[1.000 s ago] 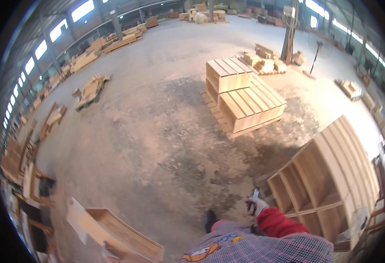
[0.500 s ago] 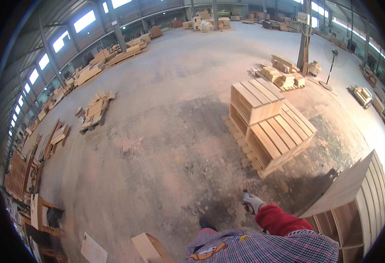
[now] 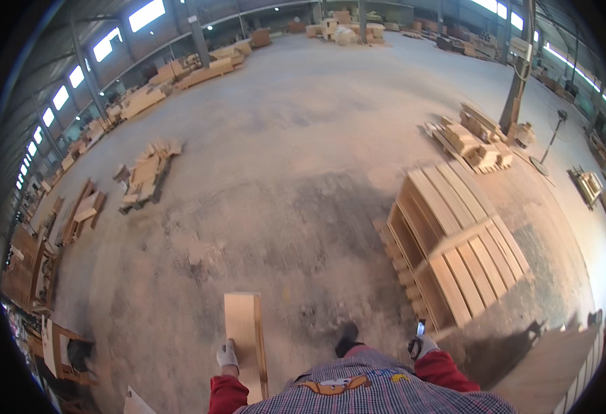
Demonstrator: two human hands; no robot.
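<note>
My left hand [image 3: 227,355], in a pale glove, grips the left edge of a long light-wood board piece [image 3: 242,324] with a second strip along its right side. The piece points away from me, and its near end passes down beside my body. Out to the right, my gloved right hand [image 3: 424,346] is closed round a small dark object [image 3: 421,328] with a bright bluish-white end; its kind is not clear. Just beyond that hand stand slatted wooden crates [image 3: 468,269] with open sides, one stacked higher than the other, on a pallet [image 3: 401,265].
A large wooden panel with slats [image 3: 548,369] stands at the lower right. Pallets of cut timber [image 3: 472,141] lie by a post [image 3: 517,90], near a standing fan [image 3: 551,141]. Another pallet of wood pieces [image 3: 150,176] sits left. Wooden furniture parts [image 3: 61,348] line the left side.
My left hand has come into view holding the wooden board piece, which now reaches farther forward. The crates appear nearer and farther right. My right hand has shifted slightly right and lower.
</note>
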